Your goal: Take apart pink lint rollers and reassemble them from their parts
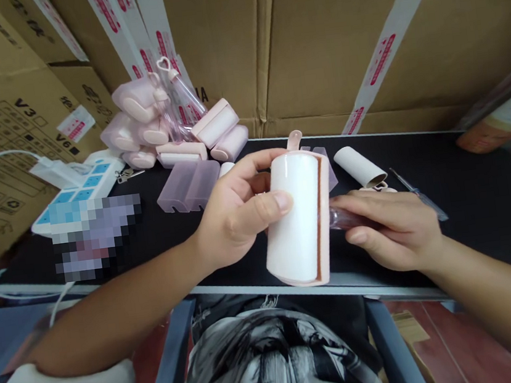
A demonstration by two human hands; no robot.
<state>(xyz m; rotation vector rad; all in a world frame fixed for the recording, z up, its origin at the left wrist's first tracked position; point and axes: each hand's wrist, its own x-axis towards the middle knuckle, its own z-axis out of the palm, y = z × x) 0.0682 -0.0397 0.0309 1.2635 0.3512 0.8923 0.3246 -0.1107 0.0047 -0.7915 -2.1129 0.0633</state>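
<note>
My left hand grips a white lint roller around its paper roll, thumb on the front, holding it upright above the near edge of the black table. The roll sits in a pale pink frame. My right hand is closed on the roller's clear pink handle, which sticks out to the right of the roll. A spare white paper roll lies on the table just behind my right hand.
A pile of pink lint rollers and covers lies at the back left, with translucent pink covers in front. A white power strip with a cable is at the left. A thin tool lies at the right. Cardboard boxes wall the back.
</note>
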